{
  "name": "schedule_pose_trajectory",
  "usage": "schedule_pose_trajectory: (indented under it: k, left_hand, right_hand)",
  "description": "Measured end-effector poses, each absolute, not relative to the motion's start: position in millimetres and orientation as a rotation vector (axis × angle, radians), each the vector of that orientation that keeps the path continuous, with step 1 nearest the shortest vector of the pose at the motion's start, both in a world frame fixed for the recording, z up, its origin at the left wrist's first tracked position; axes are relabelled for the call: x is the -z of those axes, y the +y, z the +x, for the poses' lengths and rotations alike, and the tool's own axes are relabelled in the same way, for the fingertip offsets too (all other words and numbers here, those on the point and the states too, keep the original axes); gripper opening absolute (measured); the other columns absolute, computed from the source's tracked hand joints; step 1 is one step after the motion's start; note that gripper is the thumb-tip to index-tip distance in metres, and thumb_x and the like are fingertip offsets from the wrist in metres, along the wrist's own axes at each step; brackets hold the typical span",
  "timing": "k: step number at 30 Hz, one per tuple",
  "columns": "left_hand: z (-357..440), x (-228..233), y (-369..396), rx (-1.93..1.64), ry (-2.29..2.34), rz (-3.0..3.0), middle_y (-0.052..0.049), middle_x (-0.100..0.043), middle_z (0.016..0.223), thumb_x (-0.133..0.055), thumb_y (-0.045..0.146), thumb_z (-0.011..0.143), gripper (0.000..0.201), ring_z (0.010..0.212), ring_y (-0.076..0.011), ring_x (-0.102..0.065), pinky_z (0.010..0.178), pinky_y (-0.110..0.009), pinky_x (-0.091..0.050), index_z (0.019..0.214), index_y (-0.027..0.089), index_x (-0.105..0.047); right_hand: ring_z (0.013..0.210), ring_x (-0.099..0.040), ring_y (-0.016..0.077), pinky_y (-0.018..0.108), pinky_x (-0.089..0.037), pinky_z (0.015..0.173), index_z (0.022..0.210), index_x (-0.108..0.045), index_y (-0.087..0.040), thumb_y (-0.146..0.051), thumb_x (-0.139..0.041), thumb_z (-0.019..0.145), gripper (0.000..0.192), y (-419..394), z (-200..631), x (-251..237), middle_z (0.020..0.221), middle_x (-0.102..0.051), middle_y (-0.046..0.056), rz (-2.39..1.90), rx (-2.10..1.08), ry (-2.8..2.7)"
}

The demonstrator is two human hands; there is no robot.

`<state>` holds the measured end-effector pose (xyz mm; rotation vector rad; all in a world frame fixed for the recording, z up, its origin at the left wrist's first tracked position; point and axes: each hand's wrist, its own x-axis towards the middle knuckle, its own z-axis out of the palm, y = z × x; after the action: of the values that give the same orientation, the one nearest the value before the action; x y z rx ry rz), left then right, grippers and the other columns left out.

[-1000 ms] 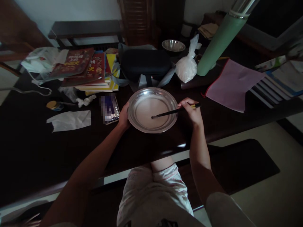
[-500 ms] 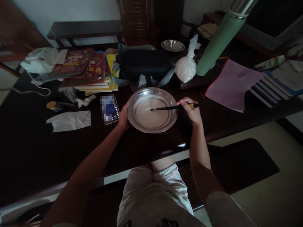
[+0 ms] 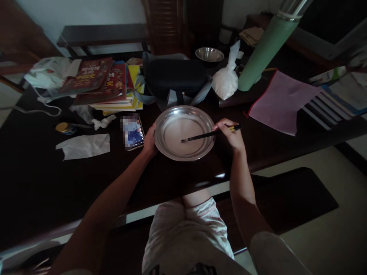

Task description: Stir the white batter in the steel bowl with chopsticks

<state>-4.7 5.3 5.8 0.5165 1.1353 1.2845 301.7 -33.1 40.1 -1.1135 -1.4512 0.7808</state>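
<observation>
A round steel plate [image 3: 171, 152] with pale liquid in it sits on the dark table [image 3: 43, 179] in front of me. My left hand [image 3: 149, 142] grips the plate's left rim. My right hand [image 3: 232, 135] holds dark chopsticks [image 3: 205, 135] over the plate's right rim. Their tips dip into the liquid near the plate's middle.
A phone [image 3: 133, 132] lies just left of the plate. Behind stand a black case [image 3: 174, 76], stacked books [image 3: 106, 82], a white powder bag [image 3: 225, 82], a green flask [image 3: 263, 51] and a small steel bowl [image 3: 209, 54]. A pink folder [image 3: 282, 101] lies right, tissues [image 3: 84, 145] and a small jar [image 3: 65, 128] left.
The chopstick tips swung from the plate's lower middle up toward its far side, then back down to the middle. My left hand stayed on the rim.
</observation>
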Motion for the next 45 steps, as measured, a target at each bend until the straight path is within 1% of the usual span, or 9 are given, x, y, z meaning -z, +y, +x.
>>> schedule_pose_trajectory:
  k: [4, 15, 18, 22, 27, 32, 35, 40, 45]
  left_hand:
    - [-3, -12, 4, -1.273, 1.141, 0.498, -0.003, -0.074, 0.071, -0.068, 0.041, 0.091, 0.024, 0.096, -0.0263, -0.077, 0.091, -0.037, -0.061, 0.084, 0.019, -0.072]
    - [-2, -7, 4, -1.317, 1.136, 0.543, -0.002, -0.076, 0.072, -0.074, 0.045, 0.084, 0.024, 0.096, -0.0273, -0.077, 0.088, -0.036, -0.062, 0.079, 0.022, -0.072]
    - [-3, -5, 5, -1.316, 1.137, 0.553, -0.003, -0.077, 0.077, -0.074, 0.046, 0.084, 0.025, 0.100, -0.0287, -0.077, 0.089, -0.038, -0.062, 0.082, 0.021, -0.073]
    - [-4, -3, 6, -1.301, 1.140, 0.541, -0.003, -0.077, 0.077, -0.072, 0.047, 0.086, 0.025, 0.101, -0.0279, -0.077, 0.090, -0.038, -0.062, 0.085, 0.022, -0.073]
    - [-5, -2, 7, -1.291, 1.132, 0.537, -0.003, -0.076, 0.076, -0.070, 0.046, 0.088, 0.024, 0.101, -0.0276, -0.077, 0.092, -0.038, -0.062, 0.084, 0.022, -0.073]
    - [-6, 1, 7, -1.307, 1.129, 0.580, -0.004, -0.077, 0.080, -0.074, 0.050, 0.084, 0.028, 0.104, -0.0286, -0.076, 0.093, -0.039, -0.061, 0.087, 0.022, -0.074]
    - [-7, 2, 6, -1.294, 1.124, 0.585, -0.004, -0.078, 0.079, -0.075, 0.052, 0.083, 0.030, 0.103, -0.0288, -0.076, 0.093, -0.040, -0.062, 0.088, 0.022, -0.074]
    - [-6, -2, 5, -1.296, 1.118, 0.574, -0.003, -0.076, 0.076, -0.074, 0.050, 0.084, 0.027, 0.102, -0.0285, -0.077, 0.092, -0.039, -0.062, 0.085, 0.023, -0.073]
    - [-3, -6, 5, -1.319, 1.154, 0.556, -0.003, -0.075, 0.075, -0.075, 0.048, 0.082, 0.026, 0.100, -0.0290, -0.077, 0.091, -0.040, -0.063, 0.081, 0.023, -0.070]
  right_hand:
    - [0.075, -0.072, 0.0178, 0.034, -0.058, 0.075, 0.075, -0.078, -0.026, -0.067, -0.072, 0.090, 0.043, -33, 302, -41, 0.074, -0.076, 0.000, -1.125, -0.722, -1.455]
    - [0.074, -0.072, 0.0176, 0.034, -0.059, 0.074, 0.075, -0.077, -0.027, -0.065, -0.071, 0.091, 0.042, -32, 303, -38, 0.073, -0.075, 0.000, -1.126, -0.698, -1.422]
    - [0.072, -0.072, 0.0180, 0.034, -0.059, 0.073, 0.075, -0.076, -0.027, -0.068, -0.072, 0.089, 0.043, -33, 303, -38, 0.071, -0.074, -0.001, -1.132, -0.739, -1.398]
    - [0.078, -0.073, 0.0195, 0.036, -0.060, 0.078, 0.075, -0.077, -0.026, -0.070, -0.071, 0.089, 0.045, -33, 301, -39, 0.076, -0.076, 0.001, -1.132, -0.736, -1.494]
    - [0.071, -0.071, 0.0182, 0.035, -0.059, 0.073, 0.076, -0.075, -0.027, -0.069, -0.069, 0.091, 0.045, -33, 302, -39, 0.071, -0.073, -0.001, -1.155, -0.715, -1.412]
    - [0.079, -0.073, 0.0194, 0.036, -0.059, 0.078, 0.077, -0.077, -0.027, -0.070, -0.070, 0.089, 0.046, -33, 301, -41, 0.077, -0.076, 0.001, -1.140, -0.731, -1.508]
    - [0.073, -0.071, 0.0179, 0.035, -0.058, 0.075, 0.075, -0.076, -0.027, -0.070, -0.070, 0.089, 0.046, -33, 302, -41, 0.072, -0.073, -0.001, -1.159, -0.694, -1.388]
    - [0.075, -0.072, 0.0177, 0.034, -0.058, 0.076, 0.075, -0.077, -0.027, -0.069, -0.071, 0.089, 0.045, -34, 300, -41, 0.075, -0.075, 0.000, -1.121, -0.777, -1.506]
    - [0.073, -0.071, 0.0186, 0.035, -0.059, 0.074, 0.074, -0.075, -0.027, -0.071, -0.070, 0.088, 0.047, -34, 300, -41, 0.072, -0.074, 0.000, -1.173, -0.706, -1.396]
